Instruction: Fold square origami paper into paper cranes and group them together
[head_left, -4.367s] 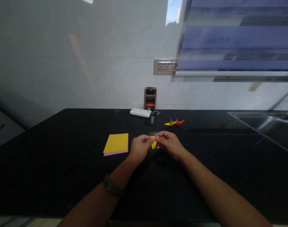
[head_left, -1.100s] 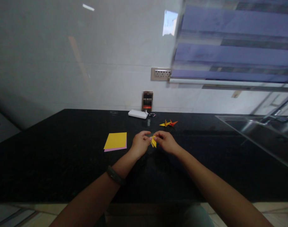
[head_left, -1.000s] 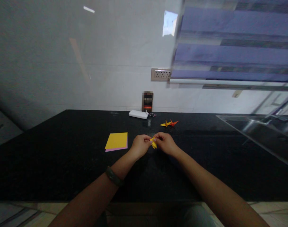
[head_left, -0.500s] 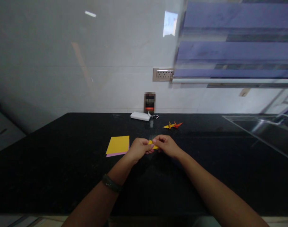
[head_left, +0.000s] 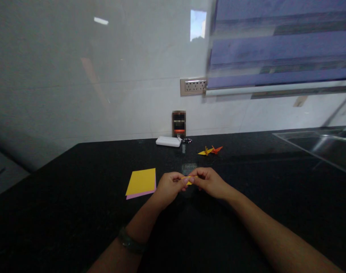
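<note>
A small folded yellow paper piece (head_left: pixel 189 179) is pinched between both hands just above the black countertop (head_left: pixel 76 212). My left hand (head_left: pixel 169 186) grips its left end with closed fingers. My right hand (head_left: pixel 209 182) pinches its right end, fingers curled. Only a thin yellow strip shows between the fingertips. To the left of my hands lies a small stack of square paper sheets (head_left: pixel 141 182), yellow on top and pink beneath. Behind my hands sit two folded paper cranes, one yellow (head_left: pixel 205 152) and one orange (head_left: pixel 216 149).
A white flat box (head_left: pixel 168 141) and a small dark upright item (head_left: pixel 179 123) stand against the back wall, below a wall socket (head_left: pixel 193 86). A steel sink (head_left: pixel 317 142) lies at the right. A blue blind (head_left: pixel 275 49) hangs above it.
The folded yellow piece, earlier hanging down between my fingers, now lies flatter and mostly hidden in the pinch. Both hands stay together, and the view has tilted slightly.
</note>
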Demonstrator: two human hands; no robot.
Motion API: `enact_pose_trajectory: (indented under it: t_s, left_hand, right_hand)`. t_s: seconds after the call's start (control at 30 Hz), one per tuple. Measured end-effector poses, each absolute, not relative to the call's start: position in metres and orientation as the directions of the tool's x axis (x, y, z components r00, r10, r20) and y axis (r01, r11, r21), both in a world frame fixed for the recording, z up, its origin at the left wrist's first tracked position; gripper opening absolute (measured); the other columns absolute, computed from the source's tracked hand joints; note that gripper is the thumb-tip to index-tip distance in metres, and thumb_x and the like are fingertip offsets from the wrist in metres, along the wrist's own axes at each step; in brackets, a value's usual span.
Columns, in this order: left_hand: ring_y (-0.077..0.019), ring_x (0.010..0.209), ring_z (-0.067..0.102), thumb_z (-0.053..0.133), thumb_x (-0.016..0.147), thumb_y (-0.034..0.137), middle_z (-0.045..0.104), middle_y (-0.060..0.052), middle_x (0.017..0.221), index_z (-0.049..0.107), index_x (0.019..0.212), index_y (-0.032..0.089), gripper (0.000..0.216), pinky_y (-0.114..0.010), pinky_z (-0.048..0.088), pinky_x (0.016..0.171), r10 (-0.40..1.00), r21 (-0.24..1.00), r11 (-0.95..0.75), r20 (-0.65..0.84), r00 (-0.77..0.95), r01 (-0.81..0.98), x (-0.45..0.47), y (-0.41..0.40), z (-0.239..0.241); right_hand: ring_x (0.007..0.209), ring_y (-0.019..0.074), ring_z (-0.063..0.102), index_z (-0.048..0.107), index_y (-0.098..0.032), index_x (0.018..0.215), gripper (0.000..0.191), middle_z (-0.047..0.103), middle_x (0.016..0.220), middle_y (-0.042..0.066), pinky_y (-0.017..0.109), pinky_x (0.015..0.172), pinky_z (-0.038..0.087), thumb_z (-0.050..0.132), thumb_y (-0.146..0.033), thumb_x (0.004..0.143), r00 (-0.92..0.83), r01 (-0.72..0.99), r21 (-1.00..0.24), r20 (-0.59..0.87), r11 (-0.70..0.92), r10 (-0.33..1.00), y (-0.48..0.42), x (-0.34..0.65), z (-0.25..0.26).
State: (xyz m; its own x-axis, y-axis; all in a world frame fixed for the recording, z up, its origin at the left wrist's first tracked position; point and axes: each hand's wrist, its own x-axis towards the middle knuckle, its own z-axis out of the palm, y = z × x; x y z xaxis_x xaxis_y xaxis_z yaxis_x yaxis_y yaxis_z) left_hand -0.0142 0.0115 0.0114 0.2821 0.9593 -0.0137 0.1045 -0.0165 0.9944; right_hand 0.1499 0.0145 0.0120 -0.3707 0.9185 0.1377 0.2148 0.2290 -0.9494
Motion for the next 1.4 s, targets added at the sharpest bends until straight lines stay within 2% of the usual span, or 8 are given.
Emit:
enact_pose_trajectory:
  t_s: [0.17,0.3,0.47,0.57,0.77,0.87,1.17,1.4]
  left_hand:
    - [-0.0105,0.047,0.055,0.066,0.061,0.034,0.061,-0.002,0.053,0.062,0.063,0.013,0.022,-0.023,0.045,0.05,0.983,0.999,0.026,-0.034,0.18,0.046,-0.01,0.01,0.012]
    - [-0.0101,0.047,0.054,0.063,0.063,0.028,0.06,0.0,0.051,0.059,0.06,0.014,0.015,-0.022,0.043,0.049,0.992,0.996,-0.048,0.039,0.117,0.071,-0.006,0.007,0.01]
    - [-0.0092,0.048,0.053,0.058,0.068,0.027,0.057,0.001,0.05,0.057,0.059,0.014,0.016,-0.02,0.041,0.049,0.982,0.983,-0.15,0.136,0.131,0.105,-0.004,0.005,0.01]
    - [-0.0092,0.049,0.053,0.059,0.068,0.029,0.057,0.001,0.051,0.057,0.059,0.014,0.018,-0.021,0.041,0.05,0.983,0.991,-0.118,0.107,0.15,0.066,-0.004,0.004,0.011]
    - [-0.0095,0.053,0.054,0.054,0.073,0.037,0.061,-0.003,0.06,0.058,0.065,0.012,0.026,-0.023,0.042,0.055,0.976,0.993,0.085,-0.067,0.208,-0.081,-0.003,0.006,0.003]
    - [-0.0092,0.054,0.052,0.051,0.075,0.04,0.061,-0.004,0.064,0.058,0.069,0.012,0.03,-0.023,0.042,0.055,0.965,0.987,0.104,-0.07,0.253,-0.123,-0.003,0.007,-0.002]
    - [-0.0067,0.044,0.042,0.051,0.072,0.048,0.046,0.003,0.05,0.055,0.067,0.012,0.037,-0.02,0.037,0.047,0.967,0.962,0.154,-0.098,0.237,-0.228,-0.003,0.01,-0.005]
    - [-0.0068,0.048,0.043,0.05,0.073,0.048,0.048,0.001,0.056,0.056,0.074,0.011,0.038,-0.021,0.038,0.048,0.965,0.959,0.179,-0.127,0.231,-0.221,-0.003,0.01,-0.006]
  right_hand:
    - [0.048,0.007,0.048,0.057,-0.015,0.079,0.026,0.059,0.063,-0.001,0.018,0.041,0.038,0.064,-0.036,0.066,-0.308,-0.014,-0.992,0.126,0.128,0.943,0.011,0.142,0.01]
    - [0.046,0.0079,0.048,0.052,-0.016,0.067,0.026,0.058,0.058,-0.002,0.019,0.039,0.034,0.066,-0.038,0.063,-0.233,-0.109,-0.991,0.097,0.073,0.968,0.006,0.131,0.005]
    - [0.041,0.0059,0.041,0.05,-0.016,0.058,0.028,0.053,0.051,-0.003,0.019,0.038,0.029,0.065,-0.038,0.064,-0.125,-0.233,-0.97,0.095,0.064,0.988,0.003,0.125,0.001]
    - [0.039,0.0057,0.04,0.05,-0.016,0.057,0.028,0.051,0.048,-0.004,0.019,0.038,0.028,0.064,-0.039,0.066,-0.134,-0.318,-0.948,0.064,0.018,0.989,0.004,0.124,0.0]
    - [0.041,0.0071,0.044,0.053,-0.014,0.058,0.035,0.053,0.048,-0.001,0.02,0.041,0.033,0.055,-0.046,0.072,-0.19,-0.341,-0.939,0.017,-0.05,0.982,0.009,0.127,-0.001]
    - [0.04,0.0067,0.044,0.055,-0.014,0.06,0.033,0.054,0.049,-0.001,0.02,0.041,0.034,0.056,-0.045,0.072,-0.192,-0.355,-0.933,0.018,-0.052,0.981,0.01,0.13,-0.002]
    - [0.052,0.0073,0.052,0.06,-0.014,0.076,0.026,0.058,0.063,0.0,0.02,0.05,0.045,0.059,-0.04,0.073,-0.319,-0.456,-0.881,0.031,-0.124,0.947,0.007,0.131,-0.001]
    - [0.053,0.0067,0.053,0.064,-0.015,0.082,0.023,0.06,0.064,0.0,0.02,0.051,0.044,0.061,-0.036,0.071,-0.232,-0.345,-0.938,0.039,-0.045,0.972,0.01,0.133,-0.003]
